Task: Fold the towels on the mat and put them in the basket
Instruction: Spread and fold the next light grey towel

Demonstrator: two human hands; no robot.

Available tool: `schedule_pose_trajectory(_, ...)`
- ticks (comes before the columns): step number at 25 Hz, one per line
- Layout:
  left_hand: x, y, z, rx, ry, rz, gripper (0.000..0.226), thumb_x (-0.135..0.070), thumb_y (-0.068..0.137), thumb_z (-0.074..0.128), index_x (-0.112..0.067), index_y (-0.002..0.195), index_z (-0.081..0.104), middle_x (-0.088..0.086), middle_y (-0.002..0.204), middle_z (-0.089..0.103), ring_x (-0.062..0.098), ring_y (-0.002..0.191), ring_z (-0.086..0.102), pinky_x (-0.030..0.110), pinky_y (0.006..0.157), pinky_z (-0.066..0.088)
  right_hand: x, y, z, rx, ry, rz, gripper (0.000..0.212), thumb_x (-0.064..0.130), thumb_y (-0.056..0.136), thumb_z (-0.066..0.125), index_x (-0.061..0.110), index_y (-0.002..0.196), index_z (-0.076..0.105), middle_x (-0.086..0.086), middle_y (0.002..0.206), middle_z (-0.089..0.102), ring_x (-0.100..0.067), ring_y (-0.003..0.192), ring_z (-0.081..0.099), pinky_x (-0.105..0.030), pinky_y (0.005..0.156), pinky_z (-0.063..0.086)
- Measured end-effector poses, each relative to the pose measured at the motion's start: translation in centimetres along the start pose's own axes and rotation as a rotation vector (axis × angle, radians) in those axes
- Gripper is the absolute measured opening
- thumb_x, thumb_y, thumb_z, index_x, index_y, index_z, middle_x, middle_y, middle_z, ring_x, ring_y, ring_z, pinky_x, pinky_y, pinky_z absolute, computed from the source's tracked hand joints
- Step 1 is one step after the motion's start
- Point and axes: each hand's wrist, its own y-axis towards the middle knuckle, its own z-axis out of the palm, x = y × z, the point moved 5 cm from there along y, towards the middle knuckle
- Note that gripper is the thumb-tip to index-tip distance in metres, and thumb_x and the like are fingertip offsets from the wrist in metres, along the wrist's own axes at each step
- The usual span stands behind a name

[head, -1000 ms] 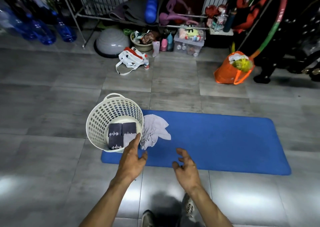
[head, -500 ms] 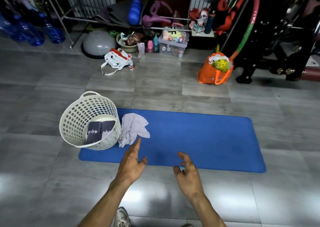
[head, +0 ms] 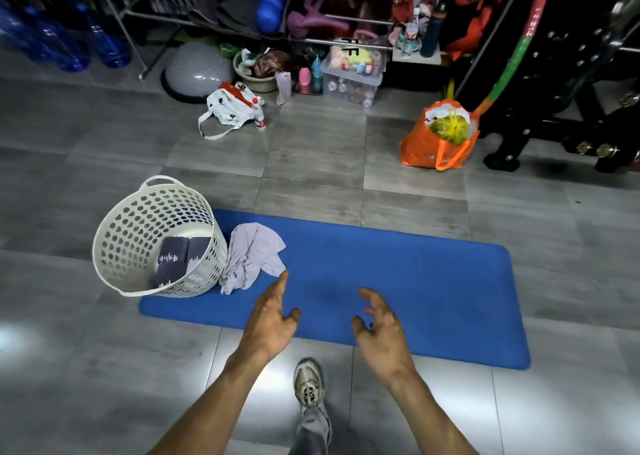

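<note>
On the blue mat [head: 381, 274], one crumpled pale towel [head: 251, 257] is positioned against the white basket [head: 138, 232], in which folded dark towels [head: 176, 258] are stored. Left hand [head: 270, 319] and right hand [head: 381, 326] are held open above the mat edge; nothing is gripped.

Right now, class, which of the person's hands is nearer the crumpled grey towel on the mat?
Left. The left hand reaches toward the towel, fingertips just short of its near edge. The right hand hovers farther right, over the mat.
</note>
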Motion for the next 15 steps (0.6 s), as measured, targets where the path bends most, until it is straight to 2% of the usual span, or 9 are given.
schedule_pose_trajectory(3, -0.8, 5.9, 1.3, 0.03, 0.012, -0.003, 0.074, -0.023, 0.092, 0.061, -0.026, 0.154, 0.02, -0.002, 0.158, 0.029, 0.021, 0.14, 0.034, 0.034, 0.113, 0.033, -0.2, 5.2, -0.1, -0.001, -0.021, 0.01, 0.049, 0.012, 0.094, 0.056, 0.024, 0.141, 0.045, 0.009, 0.138, 0.049, -0.008, 0.122, 0.05, -0.015, 0.095, 0.038)
schedule_pose_trajectory(5, -1.0, 9.7, 2.3, 0.049, 0.027, -0.017, 0.074, -0.023, 0.092, 0.061, -0.027, 0.154, 0.02, -0.002, 0.156, 0.032, 0.023, 0.135, 0.042, 0.036, 0.11, 0.037, -0.9, 8.8, 0.4, -0.003, -0.028, 0.036, 0.049, 0.012, 0.094, 0.056, 0.024, 0.141, 0.045, 0.009, 0.141, 0.048, -0.01, 0.125, 0.049, -0.017, 0.097, 0.039)
schedule_pose_trajectory(7, -1.0, 13.0, 3.1, 0.062, 0.054, -0.01, 0.073, -0.023, 0.093, 0.06, -0.027, 0.154, 0.021, -0.001, 0.154, 0.034, 0.022, 0.135, 0.042, 0.034, 0.11, 0.036, -1.3, 12.1, 1.2, 0.005, -0.039, 0.035, 0.05, 0.012, 0.094, 0.056, 0.025, 0.14, 0.045, 0.009, 0.142, 0.048, -0.011, 0.128, 0.049, -0.022, 0.102, 0.041)
schedule_pose_trajectory(11, 0.7, 19.6, 5.2, 0.067, 0.082, -0.054, 0.074, -0.023, 0.093, 0.06, -0.027, 0.154, 0.02, 0.002, 0.153, 0.036, 0.026, 0.129, 0.048, 0.035, 0.107, 0.038, -3.3, 18.7, 3.6, 0.059, -0.066, 0.018, 0.051, 0.012, 0.094, 0.056, 0.026, 0.141, 0.043, 0.011, 0.142, 0.047, -0.011, 0.126, 0.05, -0.021, 0.1, 0.042)
schedule_pose_trajectory(15, 3.7, 24.2, 9.1, 0.06, 0.124, -0.093, 0.075, -0.025, 0.091, 0.061, -0.028, 0.154, 0.02, 0.003, 0.149, 0.041, 0.032, 0.119, 0.055, 0.035, 0.104, 0.042, -7.7, 23.8, 5.7, 0.101, -0.103, 0.003, 0.051, 0.011, 0.093, 0.055, 0.024, 0.141, 0.044, 0.009, 0.143, 0.048, -0.013, 0.127, 0.051, -0.027, 0.104, 0.042)
